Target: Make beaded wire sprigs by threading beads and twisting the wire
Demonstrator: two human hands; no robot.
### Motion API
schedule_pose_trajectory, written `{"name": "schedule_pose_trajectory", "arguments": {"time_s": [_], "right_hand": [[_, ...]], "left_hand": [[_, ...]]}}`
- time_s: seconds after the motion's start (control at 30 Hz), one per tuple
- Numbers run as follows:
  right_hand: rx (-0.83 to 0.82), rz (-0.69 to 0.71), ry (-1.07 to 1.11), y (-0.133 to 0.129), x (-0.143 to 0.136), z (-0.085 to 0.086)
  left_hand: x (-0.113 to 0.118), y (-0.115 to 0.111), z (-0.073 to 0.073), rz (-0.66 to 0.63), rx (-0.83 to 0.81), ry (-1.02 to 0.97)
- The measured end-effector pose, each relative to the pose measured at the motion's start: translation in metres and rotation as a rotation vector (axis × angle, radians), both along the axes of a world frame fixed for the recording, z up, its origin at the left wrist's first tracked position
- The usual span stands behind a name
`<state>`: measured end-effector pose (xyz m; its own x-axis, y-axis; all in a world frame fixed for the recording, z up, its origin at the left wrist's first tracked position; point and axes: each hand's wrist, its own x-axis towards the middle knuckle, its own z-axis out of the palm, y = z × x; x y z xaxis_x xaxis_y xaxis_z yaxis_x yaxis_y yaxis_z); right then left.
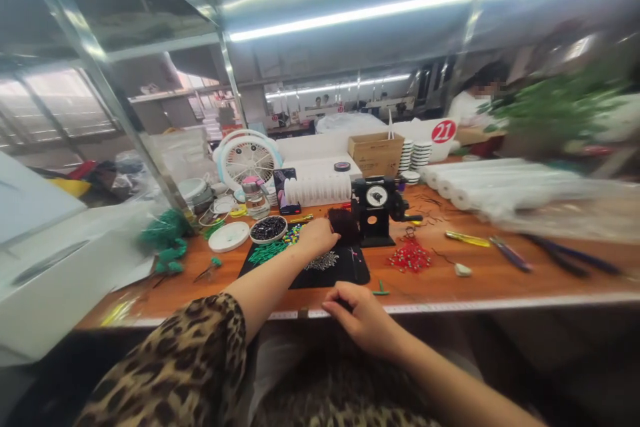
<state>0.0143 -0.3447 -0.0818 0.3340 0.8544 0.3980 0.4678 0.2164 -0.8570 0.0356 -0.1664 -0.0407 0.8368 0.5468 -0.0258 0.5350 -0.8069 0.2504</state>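
At frame center my left hand closes fingers on a dark tuft beside the black winder, while my right hand, curled, apparently empty, steadies on the desk edge.

Glossy wooden table, matt black cloth mat, black metal winder.

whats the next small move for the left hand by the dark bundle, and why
Probably close the left hand on the dark bundle and draw it back onto the black mat. The fingers already touch the bundle beside the black winder, while the right hand rests at the table edge.
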Motion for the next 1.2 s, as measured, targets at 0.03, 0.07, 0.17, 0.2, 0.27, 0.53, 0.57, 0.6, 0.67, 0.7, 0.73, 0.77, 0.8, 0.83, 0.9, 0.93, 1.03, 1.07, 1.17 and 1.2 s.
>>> {"name": "schedule_pose_trajectory", "arguments": {"time_s": [0.03, 0.07, 0.17, 0.2, 0.27, 0.53, 0.57, 0.6, 0.67, 0.7, 0.73, 0.77, 0.8, 0.83, 0.9, 0.93, 1.03, 1.07, 1.17, 1.2], "right_hand": [[0.002, 0.0, -0.004, 0.0, 0.0, 0.001], [0.003, -0.001, -0.006, 0.0, 0.0, 0.001], [-0.002, -0.002, -0.004, -0.001, 0.0, 0.001], [-0.004, -0.002, -0.001, -0.002, 0.001, 0.001], [-0.006, 0.0, 0.006, -0.002, 0.001, 0.0], [0.011, 0.006, 0.012, -0.002, 0.0, 0.0], [0.008, 0.007, 0.011, -0.002, 0.0, 0.0], [0.006, 0.007, 0.009, -0.002, 0.0, 0.0], [0.002, 0.005, -0.002, -0.002, 0.0, 0.0], [0.0, 0.005, -0.009, -0.001, 0.0, 0.0], [-0.003, 0.004, -0.014, -0.001, 0.0, 0.0], [-0.007, 0.005, -0.018, -0.001, 0.0, -0.001], [-0.011, 0.009, -0.019, -0.001, 0.0, -0.001], [-0.015, 0.014, -0.018, -0.001, 0.0, -0.002], [-0.022, 0.025, -0.017, -0.001, 0.001, -0.003], [-0.025, 0.032, -0.017, -0.001, 0.001, -0.004], [-0.017, 0.042, 0.002, -0.001, 0.003, -0.006], [-0.006, 0.04, 0.036, -0.001, 0.004, -0.008], [0.055, 0.002, 0.327, -0.001, 0.007, -0.013], [0.08, -0.019, 0.449, 0.0, 0.008, -0.014]], "left_hand": [[0.004, 0.001, -0.001, 0.008, -0.008, 0.018], [0.008, 0.003, -0.002, 0.012, -0.019, 0.035], [0.014, 0.009, -0.004, 0.025, -0.064, 0.081], [0.015, 0.011, -0.005, 0.039, -0.078, 0.089], [0.014, 0.015, -0.005, 0.079, -0.103, 0.086], [0.006, 0.021, -0.005, 0.144, -0.196, -0.041], [0.005, 0.02, -0.005, 0.139, -0.211, -0.058], [0.005, 0.02, -0.005, 0.136, -0.227, -0.076], [0.003, 0.02, -0.006, 0.137, -0.26, -0.114], [0.003, 0.02, -0.007, 0.144, -0.275, -0.135], [0.002, 0.02, -0.007, 0.155, -0.29, -0.157], [0.002, 0.02, -0.007, 0.169, -0.305, -0.181], [0.001, 0.02, -0.007, 0.185, -0.321, -0.208], [0.0, 0.02, -0.007, 0.202, -0.34, -0.237], [-0.002, 0.018, -0.005, 0.23, -0.39, -0.313], [-0.004, 0.016, -0.003, 0.238, -0.423, -0.36], [-0.017, 0.002, 0.004, 0.244, -0.586, -0.519], [-0.023, -0.005, 0.007, 0.243, -0.662, -0.572], [-0.05, -0.027, 0.013, 0.243, -0.886, -0.709], [-0.06, -0.034, 0.014, 0.257, -0.939, -0.74]]}}
